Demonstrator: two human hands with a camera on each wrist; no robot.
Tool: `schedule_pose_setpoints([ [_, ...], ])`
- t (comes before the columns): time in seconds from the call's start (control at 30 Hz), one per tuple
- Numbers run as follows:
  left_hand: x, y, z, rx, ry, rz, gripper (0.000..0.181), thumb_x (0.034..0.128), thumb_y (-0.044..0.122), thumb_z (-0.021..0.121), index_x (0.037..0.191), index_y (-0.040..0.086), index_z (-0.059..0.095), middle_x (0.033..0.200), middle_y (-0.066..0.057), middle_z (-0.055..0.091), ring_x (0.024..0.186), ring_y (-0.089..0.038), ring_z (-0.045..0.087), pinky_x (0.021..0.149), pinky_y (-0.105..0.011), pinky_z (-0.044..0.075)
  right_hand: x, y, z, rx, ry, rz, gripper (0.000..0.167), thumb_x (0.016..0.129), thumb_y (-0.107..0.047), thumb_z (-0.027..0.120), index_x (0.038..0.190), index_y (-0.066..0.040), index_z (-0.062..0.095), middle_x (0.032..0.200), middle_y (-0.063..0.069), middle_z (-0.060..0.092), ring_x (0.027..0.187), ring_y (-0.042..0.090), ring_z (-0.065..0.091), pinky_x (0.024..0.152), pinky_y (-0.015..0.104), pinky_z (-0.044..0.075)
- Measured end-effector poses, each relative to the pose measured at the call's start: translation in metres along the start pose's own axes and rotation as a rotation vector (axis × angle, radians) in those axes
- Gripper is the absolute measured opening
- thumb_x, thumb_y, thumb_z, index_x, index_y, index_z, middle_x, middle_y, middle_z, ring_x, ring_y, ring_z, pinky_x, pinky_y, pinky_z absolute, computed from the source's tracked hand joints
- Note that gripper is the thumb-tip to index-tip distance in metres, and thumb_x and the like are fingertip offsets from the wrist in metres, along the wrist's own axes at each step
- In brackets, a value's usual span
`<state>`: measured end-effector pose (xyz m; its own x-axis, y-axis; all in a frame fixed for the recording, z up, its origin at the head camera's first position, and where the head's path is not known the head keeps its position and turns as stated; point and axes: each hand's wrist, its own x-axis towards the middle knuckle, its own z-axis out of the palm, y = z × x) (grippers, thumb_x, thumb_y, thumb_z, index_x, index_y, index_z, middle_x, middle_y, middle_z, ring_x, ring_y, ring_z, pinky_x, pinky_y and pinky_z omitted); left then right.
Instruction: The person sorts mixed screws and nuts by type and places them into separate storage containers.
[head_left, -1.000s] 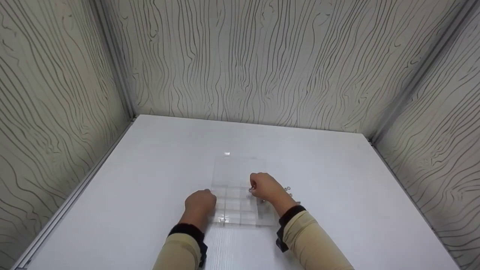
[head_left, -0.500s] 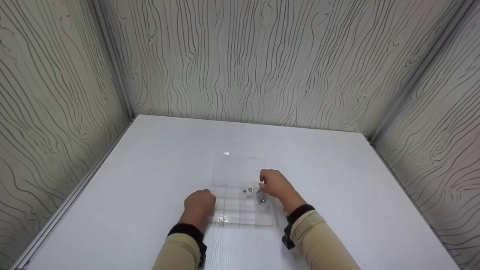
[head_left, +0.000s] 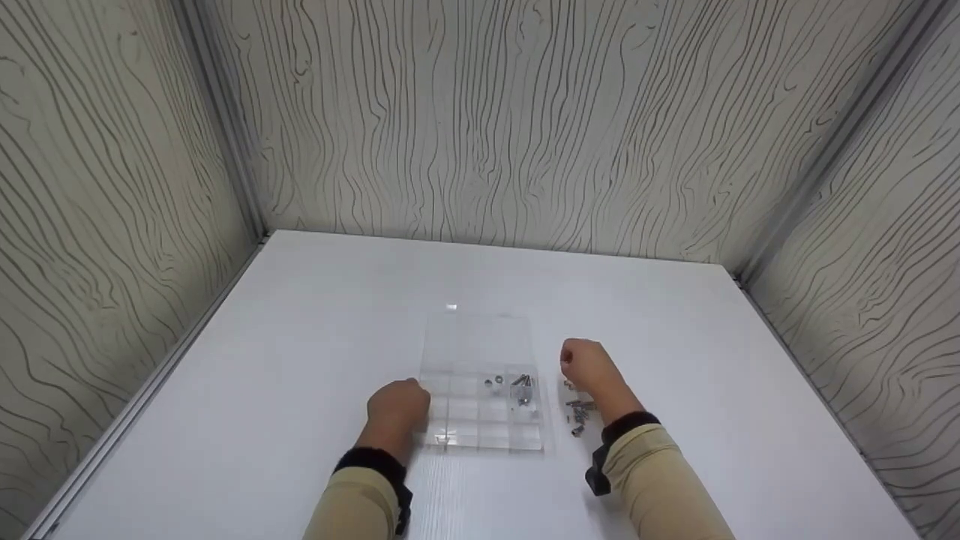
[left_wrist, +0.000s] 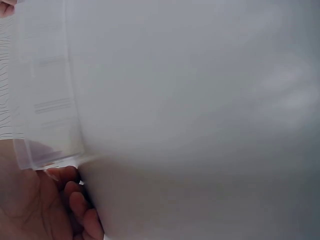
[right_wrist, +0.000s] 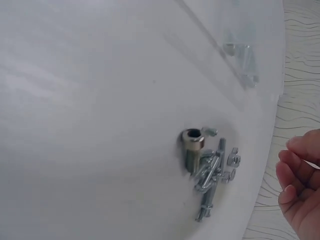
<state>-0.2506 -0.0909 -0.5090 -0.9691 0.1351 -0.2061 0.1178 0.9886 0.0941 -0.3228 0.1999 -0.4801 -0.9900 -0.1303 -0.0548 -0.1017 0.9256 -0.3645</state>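
The right hand (head_left: 591, 367) has moved off the right column of the clear plastic compartment box (head_left: 463, 409) and out beyond its right wall, uncovering silvery metal bolts and nuts (head_left: 580, 412) heaped there; the left hand (head_left: 399, 409) has stayed at the box's left edge, gripping it (the thumb seems partly hidden behind the plastic). The right hand's fingers bend loosely toward the thumb, with nothing visible between them; the heap lies just beside the box, on the person's side of that hand and far nearer it than the left; it runs roughly near to far, though single bolts point several ways, a thick socket-head bolt (right_wrist: 194, 142) among them; the box wall bounds the left side, while white tabletop (head_left: 690, 360) stretches away rightward.
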Motion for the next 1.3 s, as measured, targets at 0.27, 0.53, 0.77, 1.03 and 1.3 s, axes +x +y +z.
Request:
schedule_pose_setpoints([
  [0.27, 0.001, 0.0, 0.0, -0.021, 0.0, -0.008, 0.015, 0.0706, 0.004, 0.064, 0.084, 0.008, 0.068, 0.103, -0.007, 0.06, 0.088, -0.026, 0.057, 0.069, -0.04, 0.052, -0.002, 0.018, 0.005, -0.052, -0.062, 0.037, 0.01, 0.08, -0.009, 0.066, 0.074, -0.006, 0.059, 0.071, 0.005, 0.055, 0.068, 0.02, 0.052, 0.062, 0.034, 0.048],
  [0.53, 0.0, -0.001, -0.001, -0.029, -0.005, -0.008, 0.02, 0.0694, 0.004, 0.064, 0.088, 0.008, 0.069, 0.113, -0.009, 0.059, 0.096, -0.029, 0.056, 0.073, -0.04, 0.052, -0.005, 0.023, 0.01, -0.081, -0.068, 0.042, 0.009, 0.074, -0.008, 0.068, 0.074, -0.005, 0.06, 0.071, 0.005, 0.056, 0.067, 0.02, 0.052, 0.065, 0.035, 0.049],
  [0.77, 0.001, 0.0, 0.0, -0.024, -0.001, -0.011, 0.014, 0.0682, 0.004, 0.064, 0.081, 0.007, 0.067, 0.104, -0.009, 0.061, 0.088, -0.028, 0.057, 0.069, -0.04, 0.052, -0.006, 0.027, 0.016, -0.05, -0.068, 0.081, 0.011, 0.074, -0.009, 0.07, 0.075, -0.005, 0.06, 0.071, 0.004, 0.055, 0.066, 0.019, 0.052, 0.063, 0.034, 0.049],
  [1.03, 0.001, 0.0, 0.0, -0.012, 0.005, -0.005, 0.014, 0.075, 0.003, 0.06, 0.085, 0.009, 0.068, 0.103, -0.007, 0.061, 0.089, -0.027, 0.057, 0.068, -0.04, 0.052, -0.003, 0.026, 0.02, -0.052, -0.093, 0.11, 0.008, 0.077, -0.009, 0.067, 0.079, -0.005, 0.06, 0.072, 0.005, 0.056, 0.066, 0.019, 0.053, 0.063, 0.034, 0.049],
  [1.3, 0.002, 0.0, 0.002, -0.088, 0.023, -0.04, 0.022, 0.0786, 0.005, 0.055, 0.097, 0.005, 0.067, 0.11, -0.01, 0.061, 0.097, -0.029, 0.057, 0.075, -0.041, 0.051, 0.0, 0.025, 0.023, -0.071, -0.101, 0.104, 0.008, 0.075, -0.005, 0.066, 0.077, -0.006, 0.059, 0.071, 0.005, 0.055, 0.065, 0.02, 0.052, 0.062, 0.034, 0.049],
])
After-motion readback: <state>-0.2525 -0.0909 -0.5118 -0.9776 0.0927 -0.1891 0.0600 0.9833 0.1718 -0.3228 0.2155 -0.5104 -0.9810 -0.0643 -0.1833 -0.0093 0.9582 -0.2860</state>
